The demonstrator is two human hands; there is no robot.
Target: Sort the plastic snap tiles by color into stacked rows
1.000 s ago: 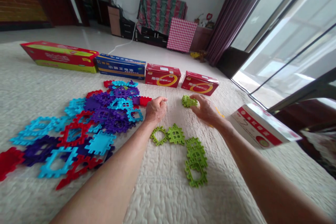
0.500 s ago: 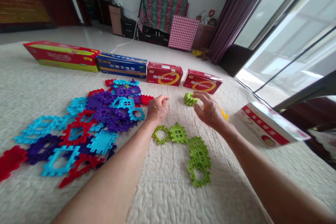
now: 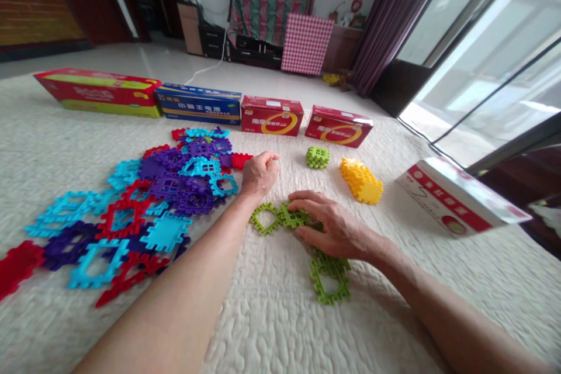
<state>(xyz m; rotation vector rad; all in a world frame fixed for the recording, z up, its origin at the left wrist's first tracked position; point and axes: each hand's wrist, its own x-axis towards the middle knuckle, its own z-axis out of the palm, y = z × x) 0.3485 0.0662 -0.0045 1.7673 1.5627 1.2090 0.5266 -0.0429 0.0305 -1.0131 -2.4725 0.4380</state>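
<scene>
My left hand (image 3: 262, 175) rests on the quilted cover in a fist, beside a red toothed plastic tile (image 3: 241, 160); nothing shows in it. Over the green window-patterned tile (image 3: 291, 217) reaches my right hand (image 3: 331, 223), fingers and thumb apart around its right side; whether they touch it I cannot tell. Left of that tile lies a green tile with a large opening (image 3: 253, 218). Below the right hand, overlapping green tiles (image 3: 313, 280) are partly hidden by it. A small green stack (image 3: 318, 157) stands farther off, with a row of yellow tiles (image 3: 367, 190) to its right.
A loose pile of purple (image 3: 164, 184), blue and red tiles spreads across the left. Along the far edge stand a red-green box (image 3: 109, 96), a blue box (image 3: 199, 106) and two red boxes (image 3: 272, 117). A white-red carton (image 3: 451, 198) sits at the right.
My right hand has moved from beside the small green stack, nearer to me and left, over the green window tile. The yellow row is now uncovered. My left fist stays put.
</scene>
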